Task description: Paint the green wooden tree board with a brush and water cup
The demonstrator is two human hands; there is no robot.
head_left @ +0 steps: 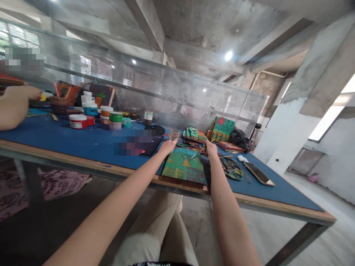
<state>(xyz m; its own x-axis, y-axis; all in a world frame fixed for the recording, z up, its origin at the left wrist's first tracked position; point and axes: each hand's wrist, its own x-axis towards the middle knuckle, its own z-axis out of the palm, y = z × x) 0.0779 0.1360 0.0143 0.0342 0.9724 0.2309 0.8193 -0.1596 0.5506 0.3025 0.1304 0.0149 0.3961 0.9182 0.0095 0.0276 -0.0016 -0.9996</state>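
Observation:
A painted canvas (183,166) in green, yellow and teal lies near the table's front edge. My right hand (211,148) is closed around a thin paintbrush (200,150), whose tip points down-left over the canvas's upper right part. At the canvas's upper left corner is my left hand (168,146), its fingertips close to a small clear cup (174,133); whether it grips anything is too small to tell. Paint-covered palettes (233,168) lie to the right of my right hand. Behind the canvas sits a paint-smeared block (194,133).
A dark tablet (151,145) lies left of the canvas, a phone (259,173) on the right. Paint jars (78,121) and a brush pot (59,106) stand at the left. Another person's arm (13,107) reaches in there. A perforated metal screen (155,81) runs behind the table.

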